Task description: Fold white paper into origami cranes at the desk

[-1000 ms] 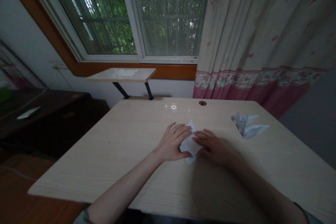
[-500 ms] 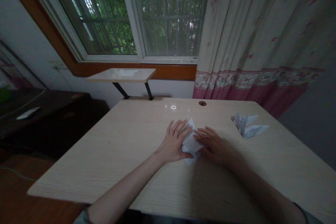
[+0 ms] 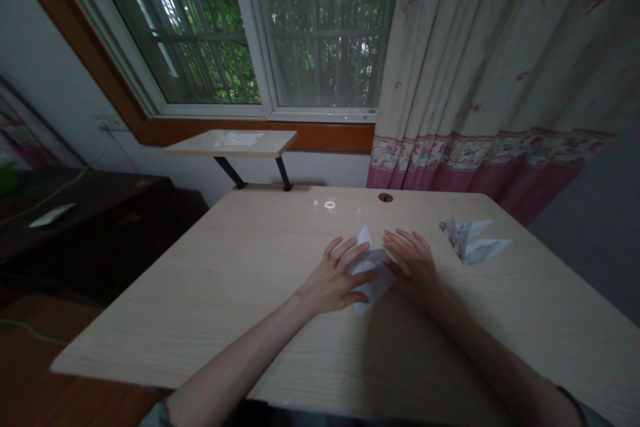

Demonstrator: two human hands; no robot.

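Observation:
A folded sheet of white paper (image 3: 376,273) lies on the pale wooden desk (image 3: 240,280), with pointed corners at its far and near ends. My left hand (image 3: 340,273) rests on the paper's left side, its fingers spread and partly over it. At the paper's right edge is my right hand (image 3: 413,265), fingers stretched out and a little apart, the thumb side nearest the sheet. Further right on the desk stands a folded paper crane (image 3: 473,240), apart from both hands.
A small raised shelf (image 3: 200,142) at the back left bears some white paper (image 3: 243,139). A round cable hole (image 3: 385,197) sits near the desk's back edge. Behind are a window and a long curtain (image 3: 450,67). A dark table (image 3: 100,207) stands left.
My right hand has lifted and shifted slightly right and away from me, uncovering more of the paper. The paper's right side now spreads wider. My left hand has moved only slightly.

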